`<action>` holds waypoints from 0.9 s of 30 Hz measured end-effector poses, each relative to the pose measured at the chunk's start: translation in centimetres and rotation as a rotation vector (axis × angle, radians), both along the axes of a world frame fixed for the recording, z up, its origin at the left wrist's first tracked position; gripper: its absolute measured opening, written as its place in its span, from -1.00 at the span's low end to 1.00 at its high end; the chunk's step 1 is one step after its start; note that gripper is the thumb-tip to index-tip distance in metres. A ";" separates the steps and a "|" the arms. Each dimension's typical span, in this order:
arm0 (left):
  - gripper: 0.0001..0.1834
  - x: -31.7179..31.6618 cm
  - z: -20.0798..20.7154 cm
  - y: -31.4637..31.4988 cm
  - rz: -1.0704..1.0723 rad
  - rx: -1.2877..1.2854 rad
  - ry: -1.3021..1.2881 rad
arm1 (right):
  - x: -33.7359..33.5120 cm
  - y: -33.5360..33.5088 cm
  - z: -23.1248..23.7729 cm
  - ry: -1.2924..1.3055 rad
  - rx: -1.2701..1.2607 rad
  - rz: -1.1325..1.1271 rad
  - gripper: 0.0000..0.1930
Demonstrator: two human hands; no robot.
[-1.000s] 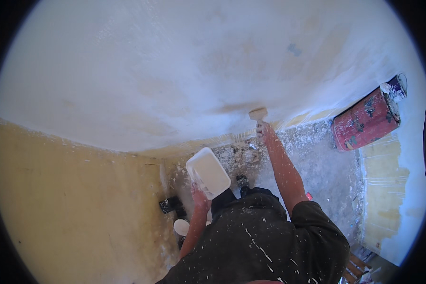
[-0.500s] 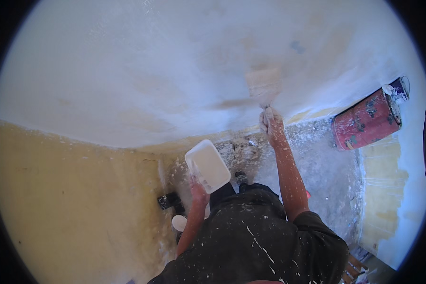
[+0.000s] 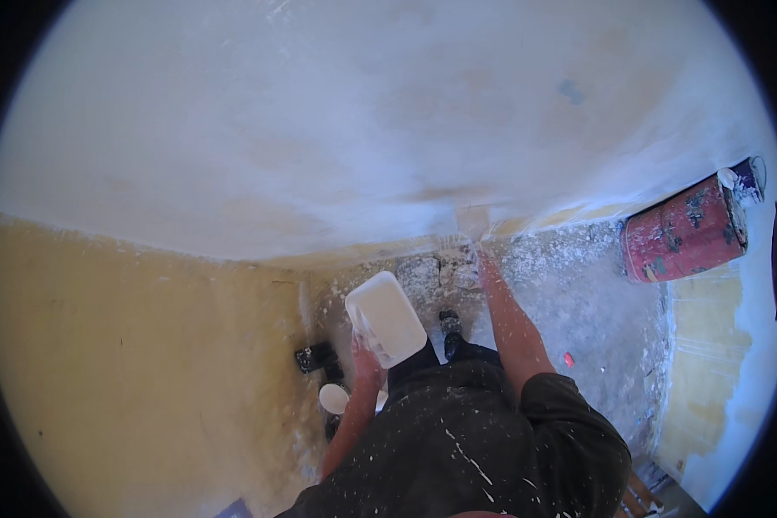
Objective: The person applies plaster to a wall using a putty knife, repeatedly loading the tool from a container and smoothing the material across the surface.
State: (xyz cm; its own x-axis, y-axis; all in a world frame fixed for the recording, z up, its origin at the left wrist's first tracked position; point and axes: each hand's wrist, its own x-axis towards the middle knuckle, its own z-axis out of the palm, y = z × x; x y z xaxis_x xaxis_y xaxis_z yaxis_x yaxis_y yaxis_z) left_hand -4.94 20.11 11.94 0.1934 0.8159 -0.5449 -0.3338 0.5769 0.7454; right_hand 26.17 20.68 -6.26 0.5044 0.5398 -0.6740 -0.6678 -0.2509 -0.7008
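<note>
My left hand [image 3: 367,361] grips the side of a white rectangular tub [image 3: 390,321] in front of my body. White paste lines the tub's inside and smears over its edge next to my fingers. My right hand [image 3: 478,248], blurred and small, is closed on the handle of a wide putty knife [image 3: 473,221]. The knife's blade lies low against the wall [image 3: 319,155], close to the yellowish strip at its foot. White coating covers most of this wall, with beige patches showing through. My fingers hide the knife's handle.
A paint-stained red drum [image 3: 686,231] stands at the right with a dark bucket [image 3: 748,180] at its end. A yellow wall [image 3: 129,363] closes off the left. By my legs are a white round container [image 3: 333,399] and a black object [image 3: 316,356]. White splatter marks the floor [image 3: 578,302].
My right hand has drawn the putty knife down the wall toward its foot. The tub stays in my left hand, and the whole view has shifted slightly.
</note>
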 end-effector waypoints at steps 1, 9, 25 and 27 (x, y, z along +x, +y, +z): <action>-0.54 -0.3 -0.2 -0.2 -0.004 0.000 -0.021 | -0.3 -0.4 -0.4 -0.109 0.065 0.062 -0.71; -0.55 0.1 -0.5 0.7 0.005 -0.040 -0.017 | 1.3 5.2 10.3 0.310 0.526 -0.080 -0.88; -0.53 -0.9 -4.0 0.4 0.010 -0.032 0.046 | 0.4 2.5 25.5 -0.201 0.770 0.052 -0.60; -0.53 -0.2 -1.4 0.6 0.000 -0.076 0.046 | 0.7 3.3 20.5 -0.168 0.640 0.084 -0.60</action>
State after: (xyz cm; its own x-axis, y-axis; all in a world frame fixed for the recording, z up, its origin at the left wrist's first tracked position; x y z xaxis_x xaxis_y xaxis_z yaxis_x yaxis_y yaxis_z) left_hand -5.19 20.69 10.57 0.1670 0.7717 -0.6136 -0.3004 0.6326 0.7139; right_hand 26.86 23.99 14.26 0.5138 0.8490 -0.1233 -0.5328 0.2031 -0.8215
